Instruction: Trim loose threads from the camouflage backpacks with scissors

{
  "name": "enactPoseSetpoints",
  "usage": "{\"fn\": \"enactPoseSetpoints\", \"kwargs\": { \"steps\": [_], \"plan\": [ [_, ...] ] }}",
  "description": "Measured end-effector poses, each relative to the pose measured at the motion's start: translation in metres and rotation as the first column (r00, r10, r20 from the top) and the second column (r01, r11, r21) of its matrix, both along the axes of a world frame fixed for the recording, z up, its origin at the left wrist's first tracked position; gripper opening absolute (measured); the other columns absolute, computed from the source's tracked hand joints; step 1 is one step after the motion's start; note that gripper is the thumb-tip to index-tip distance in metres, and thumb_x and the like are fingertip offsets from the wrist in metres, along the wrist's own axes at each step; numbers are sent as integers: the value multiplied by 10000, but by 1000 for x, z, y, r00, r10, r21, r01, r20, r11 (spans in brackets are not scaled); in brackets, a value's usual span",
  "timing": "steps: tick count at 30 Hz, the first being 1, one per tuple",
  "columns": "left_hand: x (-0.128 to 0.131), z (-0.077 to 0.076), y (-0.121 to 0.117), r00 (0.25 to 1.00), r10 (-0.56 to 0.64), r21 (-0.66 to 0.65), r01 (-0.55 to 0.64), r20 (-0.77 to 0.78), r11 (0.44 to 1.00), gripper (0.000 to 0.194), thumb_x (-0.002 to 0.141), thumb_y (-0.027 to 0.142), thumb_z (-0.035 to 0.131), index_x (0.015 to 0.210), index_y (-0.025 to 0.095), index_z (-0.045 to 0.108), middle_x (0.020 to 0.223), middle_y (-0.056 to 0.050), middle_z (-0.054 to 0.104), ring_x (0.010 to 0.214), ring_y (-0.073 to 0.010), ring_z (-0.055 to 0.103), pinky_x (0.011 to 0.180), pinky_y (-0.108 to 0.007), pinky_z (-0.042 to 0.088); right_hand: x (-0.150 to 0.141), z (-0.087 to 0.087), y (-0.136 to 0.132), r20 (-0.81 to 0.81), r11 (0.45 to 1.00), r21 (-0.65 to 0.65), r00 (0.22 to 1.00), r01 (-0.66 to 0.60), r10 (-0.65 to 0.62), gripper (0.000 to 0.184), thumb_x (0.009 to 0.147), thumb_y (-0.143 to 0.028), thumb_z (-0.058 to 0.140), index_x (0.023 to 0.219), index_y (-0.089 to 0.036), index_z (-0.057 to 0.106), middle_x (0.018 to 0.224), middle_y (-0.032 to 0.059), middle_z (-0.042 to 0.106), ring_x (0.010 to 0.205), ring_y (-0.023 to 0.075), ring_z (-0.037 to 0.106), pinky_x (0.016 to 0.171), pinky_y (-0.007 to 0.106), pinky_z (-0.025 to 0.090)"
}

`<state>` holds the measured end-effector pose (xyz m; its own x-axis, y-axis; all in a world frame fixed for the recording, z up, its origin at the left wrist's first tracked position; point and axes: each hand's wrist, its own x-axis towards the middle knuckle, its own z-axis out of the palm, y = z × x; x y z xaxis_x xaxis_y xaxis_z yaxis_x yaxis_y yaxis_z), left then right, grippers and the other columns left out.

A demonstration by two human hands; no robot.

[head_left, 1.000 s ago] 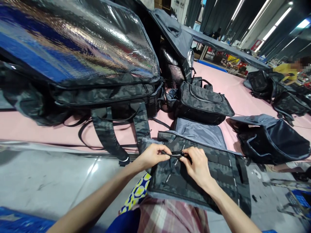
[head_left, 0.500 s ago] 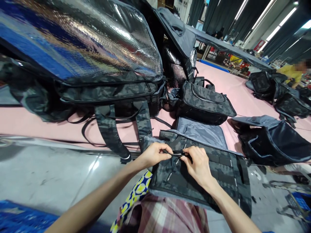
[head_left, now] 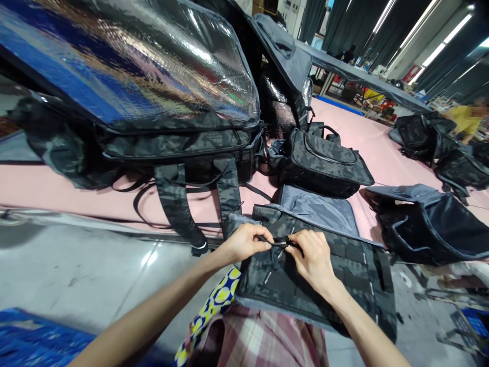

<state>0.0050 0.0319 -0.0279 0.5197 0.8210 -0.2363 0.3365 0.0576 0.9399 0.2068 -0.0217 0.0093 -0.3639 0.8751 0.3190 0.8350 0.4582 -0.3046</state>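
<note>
Both hands pinch a thin black strap on the near dark camouflage fabric bag panel: left hand, right hand, fingertips closed.

Large hall, dark curtains along far side. Long ceiling light strips glowing top right. Pink-covered surface stretching back, grey-covered table behind it. Grey glossy floor reflecting light at left.
</note>
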Motion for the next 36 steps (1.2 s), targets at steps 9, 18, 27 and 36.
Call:
{"fn": "enactPoseSetpoints", "kwargs": {
  "steps": [9,18,27,36],
  "plan": [
    [-1,3,2,1000,-17,8,17,-25,1000,138,626,200,636,723,123,694,617,1,580,534,-91,398,498,-198,263,-1,5,5,20,997,33,997,-72,71,66,884,-203,504,884,-166,559,818,29,622,741,156,498,669,328,270],
    [2,5,5,1000,-26,-41,26,5,999,126,617,174,640,720,120,689,638,0,612,570,-105,454,540,-204,307,1,1,7,-64,997,-14,995,-73,72,86,878,-245,529,883,-162,551,823,26,621,732,149,501,664,317,284],
    [4,12,1,999,-13,-35,12,-29,999,119,625,158,616,711,124,690,529,43,499,474,-71,322,463,-203,216,5,-6,7,-209,952,-306,974,14,-82,90,813,-248,618,877,-197,580,766,-12,608,720,148,517,693,301,317],
    [7,1,3,999,-4,17,5,-39,1000,123,641,192,621,720,128,689,532,32,493,487,-76,344,457,-199,218,-1,-6,6,-557,761,-639,751,-115,-355,158,711,-322,630,788,-188,602,660,-24,544,595,124,458,579,253,347]
  ]
}}
